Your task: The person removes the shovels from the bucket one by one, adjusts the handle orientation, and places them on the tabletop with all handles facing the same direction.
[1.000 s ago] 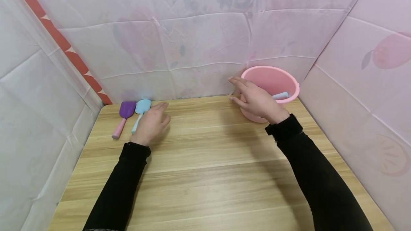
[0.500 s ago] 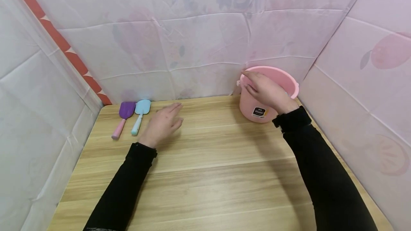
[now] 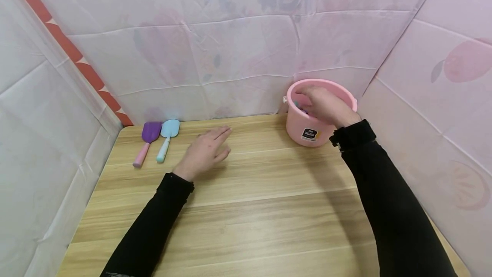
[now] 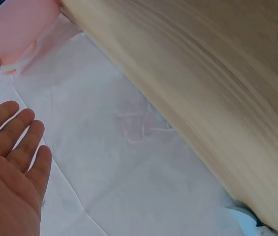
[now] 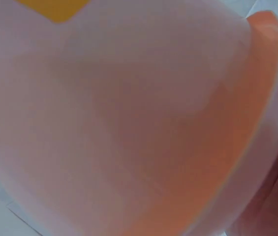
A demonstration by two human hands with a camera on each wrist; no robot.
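Lying at far left: a purple spatula (image 3: 147,139) and a blue spatula (image 3: 167,137), flat-bladed with slim handles, side by side, well left of the left fingers, handles toward the person.
Left hand (image 3: 205,151): fingers straight and loosely spread, holding nothing, low over the counter (image 3: 246,208); whether it touches cannot be told. The left wrist view shows a bare open palm (image 4: 8,172).
Counter: smooth, pale wood grain.
Pink bucket (image 3: 305,129): round, smooth plastic, upright at the back right corner, so its mouth can be reached from above.
Right hand (image 3: 326,105): dipped into the bucket; fingertips hidden, so its grip cannot be told.
Backdrop: creased pinkish sheeting (image 3: 230,46).
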